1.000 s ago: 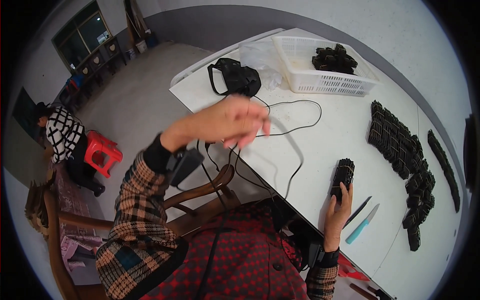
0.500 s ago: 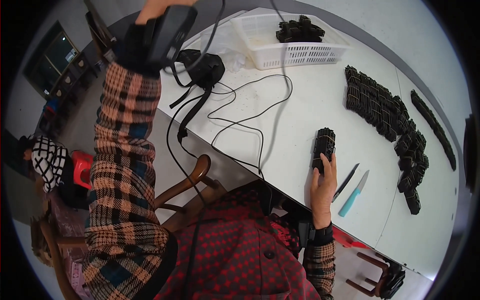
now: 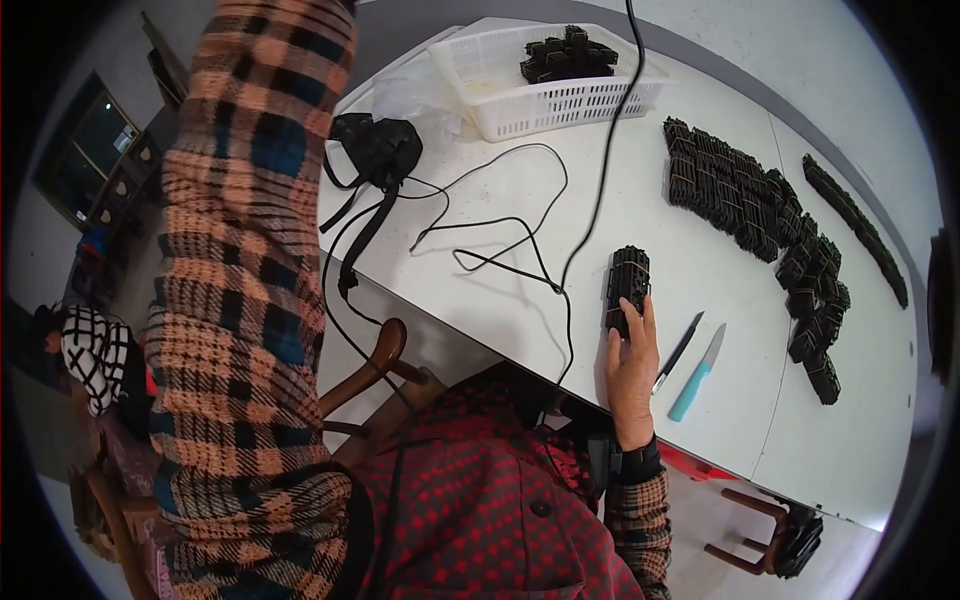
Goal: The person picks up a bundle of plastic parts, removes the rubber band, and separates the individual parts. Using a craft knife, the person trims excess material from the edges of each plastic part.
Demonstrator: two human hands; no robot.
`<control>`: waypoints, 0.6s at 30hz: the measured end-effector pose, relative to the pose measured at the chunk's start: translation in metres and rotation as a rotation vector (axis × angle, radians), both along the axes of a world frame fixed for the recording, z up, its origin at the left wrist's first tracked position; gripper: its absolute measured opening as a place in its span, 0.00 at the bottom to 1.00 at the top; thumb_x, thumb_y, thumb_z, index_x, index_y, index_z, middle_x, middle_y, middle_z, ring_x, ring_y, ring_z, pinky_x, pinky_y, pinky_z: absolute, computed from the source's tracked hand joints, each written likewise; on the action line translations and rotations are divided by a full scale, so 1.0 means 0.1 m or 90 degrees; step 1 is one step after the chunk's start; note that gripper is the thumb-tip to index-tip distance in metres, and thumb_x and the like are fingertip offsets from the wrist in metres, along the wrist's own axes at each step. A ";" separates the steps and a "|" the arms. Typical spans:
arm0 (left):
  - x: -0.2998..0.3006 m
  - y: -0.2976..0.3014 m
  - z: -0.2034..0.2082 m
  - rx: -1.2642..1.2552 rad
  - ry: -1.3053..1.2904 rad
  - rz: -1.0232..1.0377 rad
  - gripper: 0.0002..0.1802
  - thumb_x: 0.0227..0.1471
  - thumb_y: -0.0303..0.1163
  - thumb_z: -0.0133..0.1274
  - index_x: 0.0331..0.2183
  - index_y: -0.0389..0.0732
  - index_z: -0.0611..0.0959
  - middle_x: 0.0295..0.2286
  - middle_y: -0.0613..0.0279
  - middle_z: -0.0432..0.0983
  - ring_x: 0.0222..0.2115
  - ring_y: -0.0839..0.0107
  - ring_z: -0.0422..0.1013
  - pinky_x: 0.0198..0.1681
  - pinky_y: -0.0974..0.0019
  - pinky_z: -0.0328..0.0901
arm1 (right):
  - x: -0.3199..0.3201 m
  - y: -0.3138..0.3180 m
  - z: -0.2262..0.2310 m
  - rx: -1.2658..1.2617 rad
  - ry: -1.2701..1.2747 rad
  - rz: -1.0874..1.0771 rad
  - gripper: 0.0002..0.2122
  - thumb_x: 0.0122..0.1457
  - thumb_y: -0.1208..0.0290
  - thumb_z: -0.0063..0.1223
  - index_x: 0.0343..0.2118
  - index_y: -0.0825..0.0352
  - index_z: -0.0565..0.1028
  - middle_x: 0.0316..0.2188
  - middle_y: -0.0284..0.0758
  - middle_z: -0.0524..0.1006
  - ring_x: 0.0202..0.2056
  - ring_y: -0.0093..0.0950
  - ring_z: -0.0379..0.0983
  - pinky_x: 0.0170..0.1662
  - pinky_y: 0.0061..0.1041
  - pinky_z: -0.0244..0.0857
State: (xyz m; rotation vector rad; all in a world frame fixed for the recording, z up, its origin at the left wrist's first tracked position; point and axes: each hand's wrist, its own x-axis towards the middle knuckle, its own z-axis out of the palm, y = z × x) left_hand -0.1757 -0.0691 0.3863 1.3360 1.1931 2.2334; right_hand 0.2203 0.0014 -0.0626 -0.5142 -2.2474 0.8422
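The black bundle (image 3: 628, 280), bound with a thin band, lies lengthwise on the white bench (image 3: 500, 310), near the bench's front edge. The right hand (image 3: 632, 375) grips the bundle's near end, with the thumb at its left side and the fingers over its top and right side. The left hand lies outside the view; its state cannot be told. The left sleeve (image 3: 245, 250), plaid, extends upward past the top edge. Just right of the right hand lie a slim black tool (image 3: 680, 350) and, beside it, a knife (image 3: 692, 390) with a turquoise handle, blade pointing away from the person. Left of the bundle, a black cable (image 3: 600, 190) loops across the bench. Farther right, a row of similar bundles (image 3: 725, 185) adjoins a looser pile (image 3: 818, 300); a long dark strip (image 3: 856, 230) lies beyond. Toward the far side, a white perforated basket (image 3: 560, 104) contains more dark bundles (image 3: 568, 58). A black bag (image 3: 375, 148) rests near the bench's left edge, beside clear plastic sheeting (image 3: 410, 100).
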 end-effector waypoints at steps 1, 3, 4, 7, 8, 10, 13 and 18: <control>-0.08 0.09 -0.12 -0.029 -0.075 0.012 0.08 0.55 0.22 0.35 0.34 0.30 0.69 0.27 0.52 0.71 0.22 0.69 0.67 0.22 0.70 0.68 | 0.00 0.00 -0.01 -0.003 0.002 -0.005 0.20 0.53 0.83 0.48 0.50 0.65 0.68 0.56 0.52 0.60 0.53 0.48 0.63 0.52 0.33 0.62; -0.61 0.09 -0.72 -0.165 0.124 0.118 0.10 0.55 0.23 0.40 0.38 0.28 0.69 0.30 0.48 0.71 0.22 0.67 0.68 0.23 0.69 0.69 | -0.04 -0.03 0.01 -0.006 0.005 0.020 0.20 0.52 0.83 0.48 0.50 0.65 0.68 0.56 0.52 0.60 0.53 0.49 0.63 0.52 0.34 0.62; -0.56 0.21 -1.11 -0.167 0.129 0.101 0.10 0.55 0.23 0.40 0.38 0.28 0.69 0.30 0.48 0.71 0.22 0.67 0.68 0.23 0.69 0.69 | -0.02 -0.01 0.00 -0.010 0.002 0.009 0.21 0.52 0.83 0.48 0.51 0.65 0.68 0.56 0.52 0.60 0.53 0.49 0.63 0.52 0.34 0.62; -0.39 0.08 -2.35 -0.335 0.868 -0.032 0.11 0.54 0.31 0.44 0.33 0.34 0.77 0.20 0.63 0.72 0.13 0.75 0.66 0.17 0.72 0.62 | -0.02 -0.03 0.01 -0.038 -0.003 0.029 0.22 0.51 0.84 0.49 0.51 0.64 0.67 0.56 0.52 0.60 0.54 0.49 0.62 0.53 0.33 0.61; -0.11 0.12 -2.55 -0.371 0.802 -0.163 0.11 0.52 0.31 0.45 0.32 0.33 0.77 0.22 0.61 0.73 0.15 0.73 0.69 0.18 0.69 0.64 | -0.01 0.00 0.00 -0.055 -0.010 0.030 0.22 0.51 0.84 0.49 0.51 0.64 0.67 0.56 0.52 0.61 0.54 0.49 0.61 0.53 0.33 0.60; 0.71 0.01 -2.62 -0.836 0.196 0.000 0.25 0.51 0.28 0.48 0.51 0.28 0.67 0.29 0.52 0.76 0.20 0.69 0.73 0.20 0.69 0.68 | 0.03 0.07 -0.04 -0.052 -0.003 0.009 0.22 0.51 0.84 0.49 0.51 0.64 0.67 0.56 0.52 0.61 0.54 0.49 0.61 0.54 0.33 0.59; 0.97 -0.32 -2.57 -0.859 0.264 0.021 0.26 0.51 0.29 0.47 0.51 0.27 0.67 0.29 0.52 0.76 0.20 0.69 0.73 0.20 0.70 0.68 | 0.02 0.07 -0.08 -0.045 0.007 0.060 0.23 0.51 0.84 0.49 0.52 0.64 0.67 0.56 0.51 0.61 0.55 0.48 0.60 0.56 0.33 0.58; 1.13 -1.15 -2.43 -0.960 0.299 -0.028 0.17 0.50 0.34 0.47 0.38 0.30 0.74 0.30 0.54 0.77 0.20 0.69 0.74 0.20 0.70 0.68 | 0.07 0.04 0.05 0.009 -0.002 0.053 0.22 0.51 0.83 0.50 0.51 0.64 0.68 0.55 0.50 0.63 0.56 0.44 0.60 0.57 0.33 0.56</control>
